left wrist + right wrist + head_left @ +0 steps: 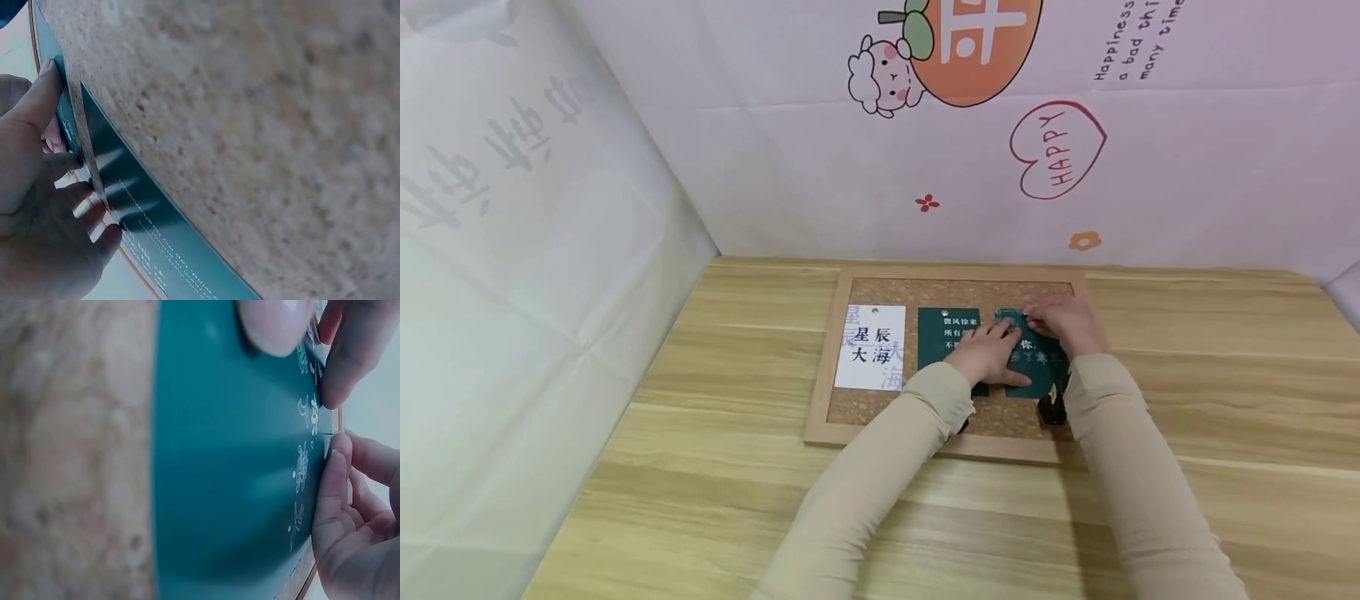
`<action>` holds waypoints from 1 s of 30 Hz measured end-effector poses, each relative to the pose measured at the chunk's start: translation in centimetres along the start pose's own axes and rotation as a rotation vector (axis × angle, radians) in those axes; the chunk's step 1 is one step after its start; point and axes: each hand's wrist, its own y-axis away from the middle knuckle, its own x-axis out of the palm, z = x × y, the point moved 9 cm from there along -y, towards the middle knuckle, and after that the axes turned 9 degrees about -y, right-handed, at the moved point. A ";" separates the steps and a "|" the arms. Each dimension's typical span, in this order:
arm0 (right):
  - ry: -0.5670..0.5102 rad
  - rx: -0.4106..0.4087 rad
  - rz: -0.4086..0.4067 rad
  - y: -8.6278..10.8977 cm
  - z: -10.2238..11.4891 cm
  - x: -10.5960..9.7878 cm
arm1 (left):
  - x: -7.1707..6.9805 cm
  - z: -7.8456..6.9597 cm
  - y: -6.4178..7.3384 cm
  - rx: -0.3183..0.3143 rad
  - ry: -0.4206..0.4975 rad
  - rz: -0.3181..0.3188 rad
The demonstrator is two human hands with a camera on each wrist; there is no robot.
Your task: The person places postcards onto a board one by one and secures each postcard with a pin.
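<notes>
A wood-framed cork board (865, 408) lies on the table with a white card (870, 371) and two dark green cards on it. My left hand (988, 354) is spread flat, its fingers pressing the upper part of the right green card (1028, 381) and its wrist over the middle green card (932, 333). In the right wrist view, left fingertips rest on the green surface. At that card's top edge my right hand (1063, 323) pinches a pushpin; its thin needle (328, 434) shows by the fingertips, while its head is hidden.
Pushpins hold the white card and the middle card at their top edges. The wood-grain table (715, 400) extends around the board. Behind it stands a printed white backdrop (790, 167), with another white sheet (535, 333) on the left.
</notes>
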 end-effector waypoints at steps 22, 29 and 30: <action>0.055 -0.061 0.018 0.2 0.2 0.0 | 0.5 0.4 0.4 0.008 0.069 0.070; 0.119 -0.078 0.001 0.0 0.2 -0.2 | 1.1 0.5 0.0 -0.004 0.071 0.127; 0.130 -0.079 0.001 0.0 0.2 -0.2 | 1.0 0.4 0.0 0.000 0.075 0.121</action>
